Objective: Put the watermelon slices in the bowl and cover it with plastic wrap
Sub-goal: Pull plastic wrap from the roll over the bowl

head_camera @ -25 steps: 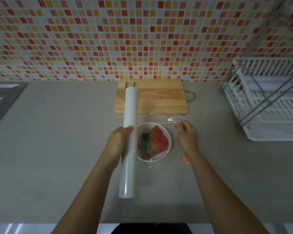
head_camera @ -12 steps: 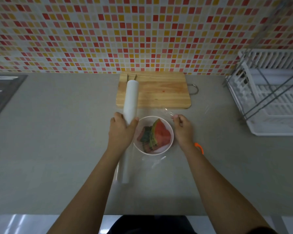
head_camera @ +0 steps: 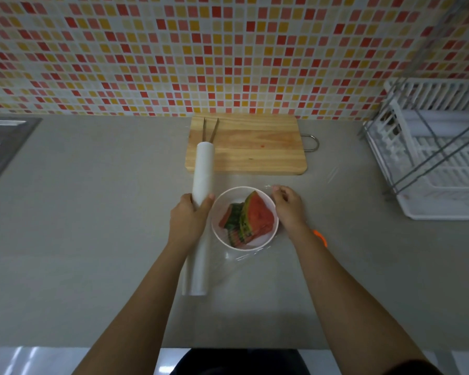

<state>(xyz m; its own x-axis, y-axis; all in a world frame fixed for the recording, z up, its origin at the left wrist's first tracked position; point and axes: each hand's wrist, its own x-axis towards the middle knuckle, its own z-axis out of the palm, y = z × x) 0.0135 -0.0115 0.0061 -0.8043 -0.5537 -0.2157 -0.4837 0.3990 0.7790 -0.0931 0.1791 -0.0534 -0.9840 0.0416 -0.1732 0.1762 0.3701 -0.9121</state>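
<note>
A round white bowl (head_camera: 244, 240) holding red, green-rinded watermelon slices (head_camera: 248, 219) is seen on a grey countertop (head_camera: 92, 226), just in front of a rectangular wooden cutting board (head_camera: 255, 147). A long white roll of plastic wrap (head_camera: 202, 182) is gripped by the left hand (head_camera: 188, 220), fingers closed around it, just left of the bowl. An edge of clear film (head_camera: 267, 187) is pinched by the right hand (head_camera: 289, 205) at the bowl's far right rim.

Open counter (head_camera: 79, 239) lies left; cutting board (head_camera: 255, 150) blocks behind the bowl (head_camera: 271, 204), dish rack (head_camera: 439, 158) far right.
</note>
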